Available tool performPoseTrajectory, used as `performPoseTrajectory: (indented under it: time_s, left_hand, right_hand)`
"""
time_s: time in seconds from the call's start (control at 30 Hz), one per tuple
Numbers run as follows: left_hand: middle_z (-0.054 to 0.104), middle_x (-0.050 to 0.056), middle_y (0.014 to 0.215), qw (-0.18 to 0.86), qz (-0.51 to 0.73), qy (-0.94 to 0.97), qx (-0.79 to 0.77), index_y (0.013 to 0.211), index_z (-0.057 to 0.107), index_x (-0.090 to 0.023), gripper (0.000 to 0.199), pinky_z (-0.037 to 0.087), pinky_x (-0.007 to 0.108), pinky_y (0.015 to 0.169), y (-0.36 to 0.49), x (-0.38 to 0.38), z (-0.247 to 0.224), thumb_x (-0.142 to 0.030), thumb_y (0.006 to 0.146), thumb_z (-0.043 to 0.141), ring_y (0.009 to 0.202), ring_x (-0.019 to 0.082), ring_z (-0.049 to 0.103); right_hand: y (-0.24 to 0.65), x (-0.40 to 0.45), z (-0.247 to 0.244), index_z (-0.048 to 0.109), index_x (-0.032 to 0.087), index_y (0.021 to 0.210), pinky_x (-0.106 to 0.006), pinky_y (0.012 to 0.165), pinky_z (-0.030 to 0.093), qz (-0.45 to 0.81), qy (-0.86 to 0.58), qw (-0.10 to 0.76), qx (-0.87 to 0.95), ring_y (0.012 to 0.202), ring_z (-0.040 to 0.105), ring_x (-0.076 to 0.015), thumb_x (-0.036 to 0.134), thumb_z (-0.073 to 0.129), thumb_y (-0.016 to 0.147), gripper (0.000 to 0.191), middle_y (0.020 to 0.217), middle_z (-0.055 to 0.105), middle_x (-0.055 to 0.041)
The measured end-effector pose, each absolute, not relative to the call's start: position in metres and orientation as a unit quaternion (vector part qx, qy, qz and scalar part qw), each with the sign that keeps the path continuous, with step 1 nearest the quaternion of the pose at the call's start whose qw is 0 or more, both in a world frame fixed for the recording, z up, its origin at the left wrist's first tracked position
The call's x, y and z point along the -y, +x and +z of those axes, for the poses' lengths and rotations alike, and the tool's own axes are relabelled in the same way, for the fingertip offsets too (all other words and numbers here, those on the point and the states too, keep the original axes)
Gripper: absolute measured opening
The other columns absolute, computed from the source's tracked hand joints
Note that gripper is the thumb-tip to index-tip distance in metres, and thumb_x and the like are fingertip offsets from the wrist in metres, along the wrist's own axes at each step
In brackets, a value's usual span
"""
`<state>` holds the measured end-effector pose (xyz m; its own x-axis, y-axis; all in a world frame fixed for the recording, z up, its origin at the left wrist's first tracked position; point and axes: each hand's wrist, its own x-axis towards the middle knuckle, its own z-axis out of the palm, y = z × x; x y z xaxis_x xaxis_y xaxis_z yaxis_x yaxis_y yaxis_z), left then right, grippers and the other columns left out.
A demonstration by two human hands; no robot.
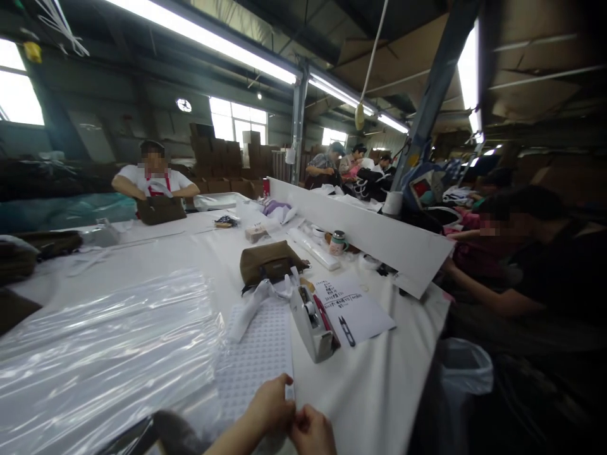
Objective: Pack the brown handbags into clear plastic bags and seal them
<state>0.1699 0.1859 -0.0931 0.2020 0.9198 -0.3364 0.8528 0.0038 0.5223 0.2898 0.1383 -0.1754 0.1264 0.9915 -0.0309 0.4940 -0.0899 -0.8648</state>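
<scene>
My left hand [271,404] is over the lower right edge of a white sheet [260,354] printed with rows of small grey marks. Its fingers are bent and pressed together, and whatever they pinch is too small to make out. Close against it, my right hand [313,431] is closed too, its fingertips meeting the left ones at the sheet's edge. Clear plastic bags [118,341] lie flat to the left, partly under the sheet. A grey tape dispenser [310,325] stands just beyond the hands. Behind it sits an olive fabric pouch [270,260] with crumpled white tissue [256,306] in front.
A handwritten paper [353,309] with thread snips [346,331] on it lies right of the dispenser. A lidded mug [337,243] stands by a long white board [355,221]. Across the table a person [154,183] handles an olive bag [162,210]. Another person sits at right, near a lined bin [467,366].
</scene>
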Motion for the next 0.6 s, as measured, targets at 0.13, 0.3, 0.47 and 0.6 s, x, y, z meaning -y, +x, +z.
performPoseTrajectory:
  time_s: [0.13, 0.3, 0.47, 0.6]
  left_hand:
    - [0.064, 0.014, 0.109, 0.306, 0.045, 0.716, -0.625, 0.114, 0.057, -0.011, 0.049, 0.043, 0.033, 0.090, 0.166, -0.187, -0.097, -0.015, 0.066, 0.049, 0.105, 0.026, 0.058]
    - [0.058, 0.014, 0.118, 0.244, 0.077, 0.721, -0.643, 0.124, 0.049, -0.013, 0.053, 0.036, 0.042, 0.096, 0.154, -0.188, -0.080, -0.019, 0.071, 0.053, 0.114, 0.030, 0.048]
    - [0.047, 0.011, 0.131, 0.135, 0.163, 0.745, -0.633, 0.120, 0.054, -0.020, 0.049, 0.030, 0.044, 0.104, 0.136, -0.159, -0.029, -0.024, 0.072, 0.060, 0.123, 0.031, 0.038]
    - [0.048, 0.008, 0.130, 0.056, 0.253, 0.787, -0.560, 0.113, 0.057, -0.025, 0.036, 0.033, 0.047, 0.104, 0.112, -0.106, 0.017, -0.019, 0.077, 0.055, 0.125, 0.029, 0.037]
  right_hand:
    - [0.290, -0.134, -0.176, 0.057, 0.021, 0.059, -0.024, 0.052, 0.040, 0.295, -0.625, 0.393, 0.606, 0.053, 0.056, -0.0172, 0.039, 0.056, 0.072, 0.022, 0.056, 0.060, -0.0011]
    - [0.298, -0.128, -0.160, 0.055, 0.022, 0.056, -0.028, 0.062, 0.043, 0.236, -0.564, 0.470, 0.637, 0.063, 0.056, -0.0200, 0.054, 0.054, 0.074, 0.037, 0.063, 0.059, -0.0042]
    - [0.304, -0.126, -0.147, 0.052, 0.020, 0.057, -0.026, 0.051, 0.036, 0.403, -0.560, 0.466, 0.554, 0.051, 0.044, -0.0148, 0.069, 0.056, 0.064, 0.050, 0.052, 0.047, 0.0007]
    - [0.291, -0.124, -0.122, 0.053, 0.017, 0.059, -0.025, 0.052, 0.033, 0.517, -0.500, 0.441, 0.537, 0.051, 0.040, -0.0124, 0.068, 0.060, 0.062, 0.051, 0.050, 0.045, 0.0026]
